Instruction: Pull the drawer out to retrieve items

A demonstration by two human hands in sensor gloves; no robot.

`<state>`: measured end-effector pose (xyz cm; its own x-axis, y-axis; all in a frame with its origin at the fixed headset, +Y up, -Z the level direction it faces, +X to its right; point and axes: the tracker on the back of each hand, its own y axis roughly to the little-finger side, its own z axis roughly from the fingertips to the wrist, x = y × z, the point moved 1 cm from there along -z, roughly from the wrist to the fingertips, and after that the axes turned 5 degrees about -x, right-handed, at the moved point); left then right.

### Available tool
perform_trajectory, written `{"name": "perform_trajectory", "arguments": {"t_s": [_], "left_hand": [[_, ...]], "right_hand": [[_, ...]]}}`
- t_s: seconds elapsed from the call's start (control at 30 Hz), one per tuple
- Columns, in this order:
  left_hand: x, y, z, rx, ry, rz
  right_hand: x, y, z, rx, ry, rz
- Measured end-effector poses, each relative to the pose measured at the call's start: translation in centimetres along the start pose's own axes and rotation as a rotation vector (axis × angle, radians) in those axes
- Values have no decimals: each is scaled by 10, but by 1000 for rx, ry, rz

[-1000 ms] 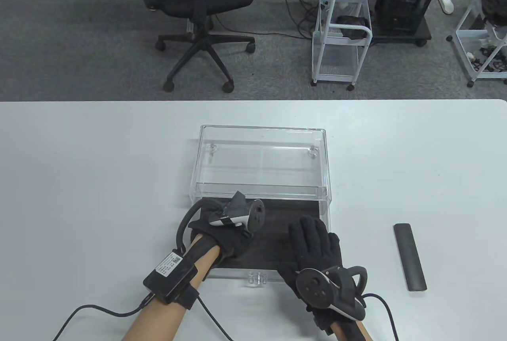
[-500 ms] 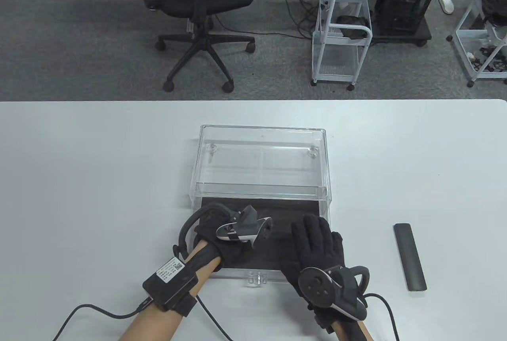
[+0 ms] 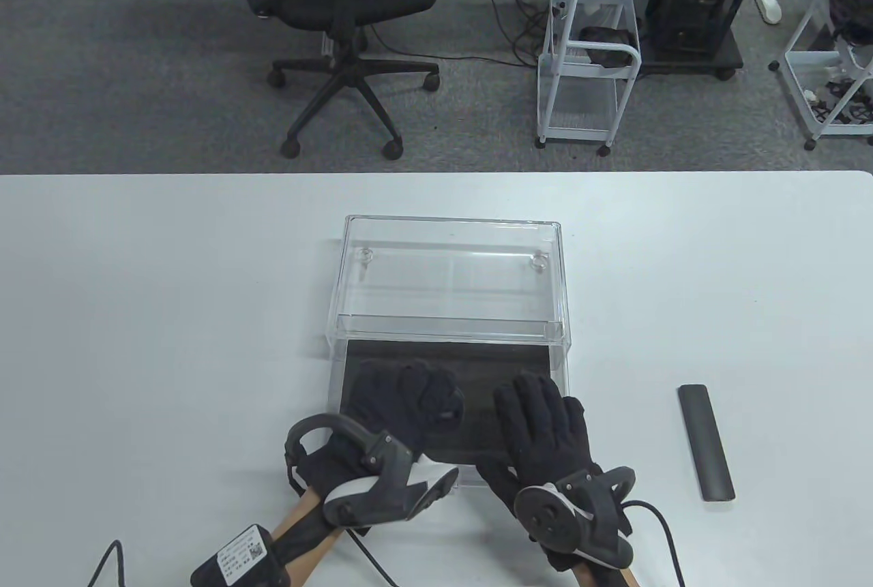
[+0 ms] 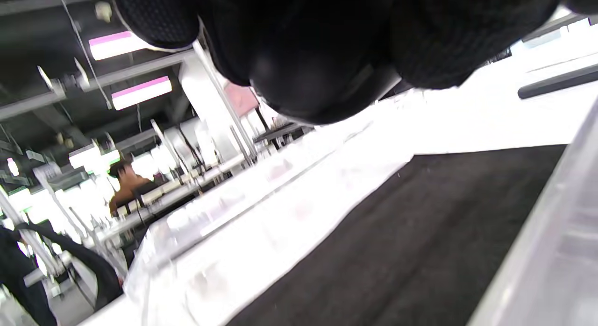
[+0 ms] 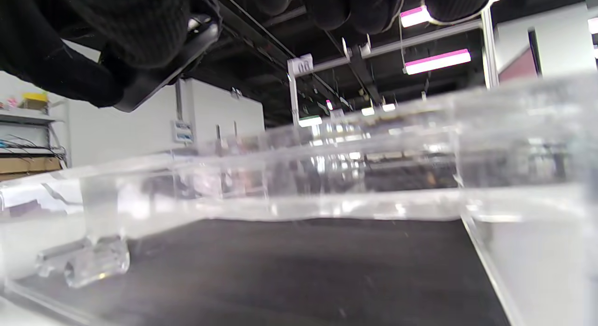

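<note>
The clear acrylic drawer (image 3: 447, 410), black-lined, stands pulled out of its clear case (image 3: 450, 280) toward the tabletop's (image 3: 136, 307) near edge, long axis left-right. Left hand (image 3: 402, 403) and right hand (image 3: 542, 430) lie over it; whether their fingers grip anything cannot be told. Risk, as judged: over-pulling drops the drawer. The black flat bar (image 3: 706, 440) lies well right.

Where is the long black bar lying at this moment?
In the table view, the black bar lies flat on the white table, to the right of the pulled-out clear drawer and beyond the right hand, touching neither.
</note>
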<state>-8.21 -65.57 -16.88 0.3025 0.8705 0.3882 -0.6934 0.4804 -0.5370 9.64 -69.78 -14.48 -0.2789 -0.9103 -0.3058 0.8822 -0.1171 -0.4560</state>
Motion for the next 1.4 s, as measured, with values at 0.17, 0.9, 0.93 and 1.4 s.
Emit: {"name": "perform_trajectory", "arguments": {"t_s": [0.17,0.9,0.93,1.4], "left_hand": [[1,-12,20,44,-137,45],[-14,-26,47,17,-204,206],[-15,-24,48,23,-214,232],[-23,-11,49,82,-219,332]], "right_hand": [[3,-22,1,-117,55,110],[-1,-45,5,-242,218,344],[-5,-39,4,-209,233,334],[-27,120,23,628,187,128]]}}
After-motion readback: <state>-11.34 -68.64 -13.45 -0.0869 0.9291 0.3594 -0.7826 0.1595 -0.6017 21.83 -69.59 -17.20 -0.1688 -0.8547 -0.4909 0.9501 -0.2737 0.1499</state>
